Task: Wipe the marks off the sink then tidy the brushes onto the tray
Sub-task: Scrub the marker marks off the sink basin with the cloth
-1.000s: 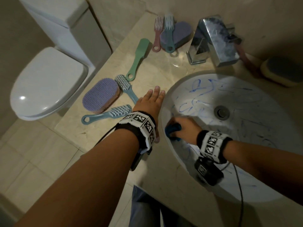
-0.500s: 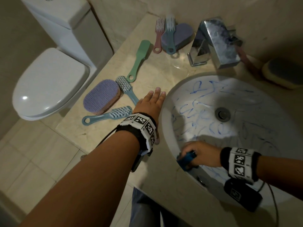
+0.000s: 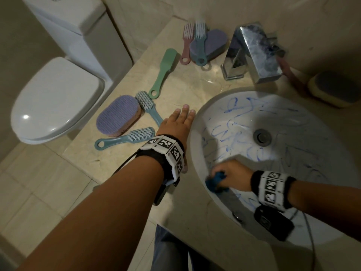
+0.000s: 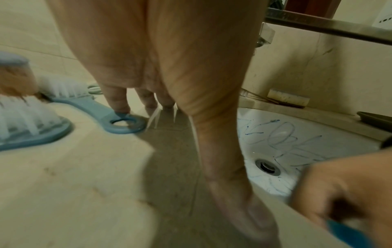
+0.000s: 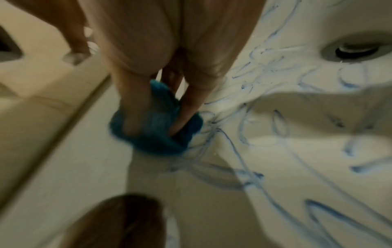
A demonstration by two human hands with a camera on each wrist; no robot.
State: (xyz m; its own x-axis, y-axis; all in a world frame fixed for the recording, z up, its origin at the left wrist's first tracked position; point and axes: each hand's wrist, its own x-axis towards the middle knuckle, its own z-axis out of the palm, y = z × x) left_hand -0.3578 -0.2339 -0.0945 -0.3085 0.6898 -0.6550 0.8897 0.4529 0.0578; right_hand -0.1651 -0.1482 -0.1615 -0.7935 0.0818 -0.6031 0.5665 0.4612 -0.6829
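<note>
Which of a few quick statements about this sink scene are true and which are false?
1. The right hand holds a blue cloth inside the sink. True.
2. The left hand grips a brush. False: it lies flat on the counter.
3. The sink is wiped clean. False: blue marks remain.
4. The green brush lies on the counter. True.
5. The tap is running. False: no water shows.

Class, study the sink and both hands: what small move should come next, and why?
Probably sweep the blue cloth up the basin toward the drain. The right hand grips it low on the sink's near wall, blue marks cover the bowl above, and the left hand rests flat on the counter.
</note>
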